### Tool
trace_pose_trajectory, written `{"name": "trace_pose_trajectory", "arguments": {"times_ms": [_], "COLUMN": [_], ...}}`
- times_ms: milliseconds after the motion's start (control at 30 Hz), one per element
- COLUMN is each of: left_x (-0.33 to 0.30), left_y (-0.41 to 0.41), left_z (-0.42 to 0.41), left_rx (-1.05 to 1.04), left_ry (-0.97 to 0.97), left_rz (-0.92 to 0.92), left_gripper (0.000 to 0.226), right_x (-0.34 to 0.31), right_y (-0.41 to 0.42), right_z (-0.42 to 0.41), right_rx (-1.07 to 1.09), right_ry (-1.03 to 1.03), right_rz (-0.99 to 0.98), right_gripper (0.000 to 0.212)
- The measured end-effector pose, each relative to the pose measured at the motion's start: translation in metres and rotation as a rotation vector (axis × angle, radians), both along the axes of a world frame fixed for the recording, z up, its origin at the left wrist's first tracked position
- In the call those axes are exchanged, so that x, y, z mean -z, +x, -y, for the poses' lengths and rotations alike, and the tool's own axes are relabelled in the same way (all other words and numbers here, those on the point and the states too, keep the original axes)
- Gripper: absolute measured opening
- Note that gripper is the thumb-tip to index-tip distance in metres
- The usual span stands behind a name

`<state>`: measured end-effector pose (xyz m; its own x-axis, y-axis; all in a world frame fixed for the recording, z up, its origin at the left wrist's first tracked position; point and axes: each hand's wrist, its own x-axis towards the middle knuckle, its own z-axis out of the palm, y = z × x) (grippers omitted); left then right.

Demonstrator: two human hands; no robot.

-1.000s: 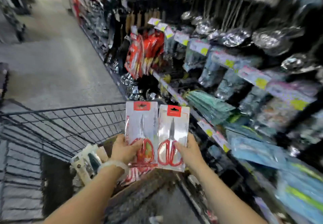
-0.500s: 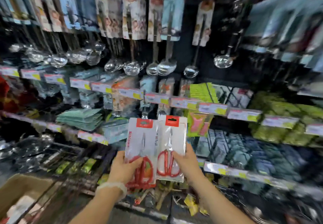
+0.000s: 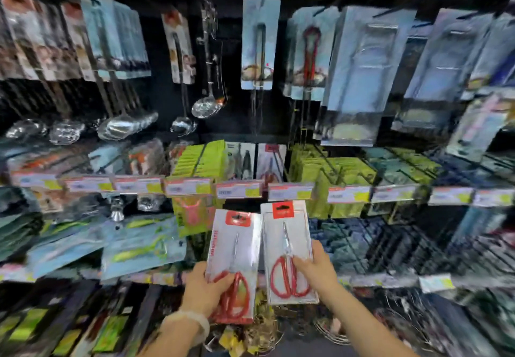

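Observation:
Two packs of red-handled scissors stand upright side by side in front of a shop shelf. My left hand [image 3: 204, 290] grips the lower part of the left scissors pack [image 3: 235, 245], thumb across its front. My right hand [image 3: 317, 269] holds the right scissors pack [image 3: 285, 234] by its right edge, thumb over the red handles. The right pack sits a little higher than the left one. Both packs have a white card and a red hang tab on top. A pale bracelet circles my left wrist.
A shelf wall fills the view. Ladles [image 3: 125, 127] and carded utensils [image 3: 259, 42] hang above. A rail of price tags [image 3: 239, 189] runs across the middle, with green packs [image 3: 200, 159] behind it. More packed goods lie on lower shelves at left and right.
The view swung right, from the aisle and the wire trolley to face the shelf wall. Both hands kept their packs; the right pack now sits a little higher and apart from the left.

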<state>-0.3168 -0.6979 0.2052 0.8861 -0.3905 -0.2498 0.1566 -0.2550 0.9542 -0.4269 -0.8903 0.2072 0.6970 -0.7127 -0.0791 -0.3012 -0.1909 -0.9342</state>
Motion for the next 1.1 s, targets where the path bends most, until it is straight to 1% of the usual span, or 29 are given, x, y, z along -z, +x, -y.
{"name": "trace_pose_trajectory", "arguments": {"times_ms": [133,200,267,333,367,433,533,600,733,867,933,1000,1100], "left_x": [0.001,0.001,0.002,0.006,0.008,0.009,0.011,0.01,0.009,0.012,0.013,0.015,0.016], "left_y": [-0.008,-0.011,-0.013,-0.011,-0.01,-0.008,-0.002,0.0,0.002,0.005,0.007,0.01,0.011], "left_z": [0.021,0.027,0.028,0.026,0.025,0.021,0.018,0.017,0.023,0.031,0.034,0.038,0.045], "left_rx": [-0.031,-0.051,-0.078,-0.103,-0.111,-0.121,-0.108,-0.102,-0.074,-0.065,-0.059,-0.053,-0.027], "left_ry": [0.0,-0.025,-0.031,-0.022,-0.011,-0.004,0.044,0.052,0.052,0.009,-0.003,-0.006,0.007], "left_rz": [-0.011,-0.065,-0.1,-0.106,-0.109,-0.115,-0.07,-0.076,-0.096,-0.124,-0.137,-0.142,-0.113], "left_gripper": [0.029,0.024,0.025,0.026,0.026,0.023,0.028,0.03,0.031,0.031,0.028,0.027,0.028], "right_x": [-0.009,-0.009,0.001,0.014,0.018,0.023,0.013,0.005,0.009,0.026,0.027,0.026,0.019], "right_y": [0.009,0.016,0.021,0.022,0.02,0.02,0.029,0.039,0.052,0.05,0.055,0.062,0.071], "right_z": [0.028,0.038,0.043,0.042,0.041,0.041,0.047,0.054,0.062,0.062,0.066,0.072,0.084], "right_rx": [-0.098,-0.136,-0.211,-0.291,-0.297,-0.253,-0.155,-0.126,-0.129,-0.099,-0.089,-0.085,-0.015], "right_ry": [-0.009,0.039,0.091,0.102,0.112,0.149,0.196,0.192,0.232,0.284,0.31,0.323,0.321], "right_rz": [0.008,-0.004,-0.068,-0.164,-0.183,-0.148,0.004,0.062,0.04,0.015,0.026,0.031,-0.002], "right_gripper": [0.028,0.032,0.035,0.033,0.032,0.027,0.026,0.025,0.03,0.02,0.019,0.022,0.035]}}
